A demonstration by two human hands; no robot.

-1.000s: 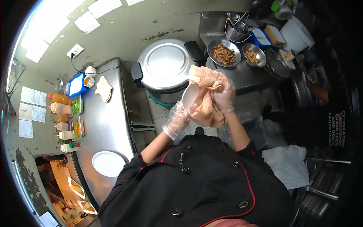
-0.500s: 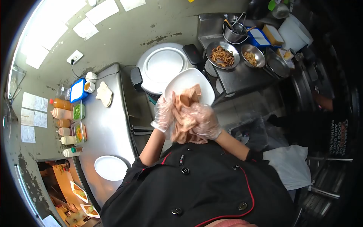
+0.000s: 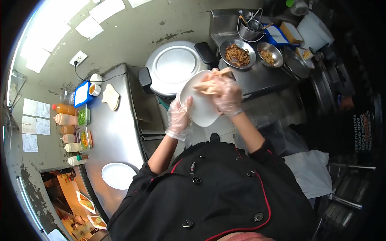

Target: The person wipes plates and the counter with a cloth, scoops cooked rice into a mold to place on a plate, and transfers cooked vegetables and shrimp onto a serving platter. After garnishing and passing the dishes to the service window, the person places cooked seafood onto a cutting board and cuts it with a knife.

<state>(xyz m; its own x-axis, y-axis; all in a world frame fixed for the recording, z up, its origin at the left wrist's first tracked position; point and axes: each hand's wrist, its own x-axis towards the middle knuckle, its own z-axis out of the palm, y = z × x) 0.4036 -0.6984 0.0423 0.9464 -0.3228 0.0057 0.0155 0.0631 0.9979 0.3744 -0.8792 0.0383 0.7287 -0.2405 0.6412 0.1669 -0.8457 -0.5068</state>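
Observation:
A white plate (image 3: pixel 201 112) with rounded corners is tilted in front of me. My left hand (image 3: pixel 179 116), in a clear plastic glove, grips its left edge, thumb on the face. My right hand (image 3: pixel 228 98), gloved the same way, is closed around a bunched pinkish-tan cloth (image 3: pixel 211 83) pressed on the plate's upper right part. Part of the cloth is hidden by my fingers. Just beyond the plate stands a large round lidded cooker (image 3: pixel 173 60) with black handles.
On the left steel counter (image 3: pixel 116 136) are an oval white plate (image 3: pixel 118 176), a folded cloth (image 3: pixel 110 97), sauce bottles (image 3: pixel 65 119) and vegetable containers (image 3: pixel 83 116). Pans of cooked food (image 3: pixel 237 55) stand at the back right. A white plastic bag (image 3: pixel 307 172) hangs right.
The cloth has moved up and right with my right hand, off the plate's lower part. The plate has turned and tilted more steeply, with my left hand at its left edge.

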